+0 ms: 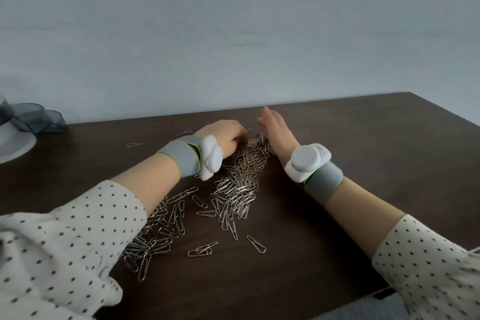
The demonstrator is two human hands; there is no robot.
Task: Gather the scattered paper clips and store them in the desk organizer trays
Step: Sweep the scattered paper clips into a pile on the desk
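Observation:
Several silver paper clips [239,184] lie in a long heap on the dark wooden desk [363,163], with loose ones [255,244] spread toward the front and left. My left hand [226,138] sits at the far end of the heap, fingers curled down into the clips. My right hand [275,130] stands on its edge just right of the heap, fingers straight, palm facing the clips. Both wrists wear grey bands with white devices. No desk organizer tray is in view.
A white dish with a grey sheer ribbon [28,117] stands at the far left desk edge. A pale wall runs behind the desk. The desk's front edge [381,293] shows at lower right. Single clips [135,145] lie left of my left hand.

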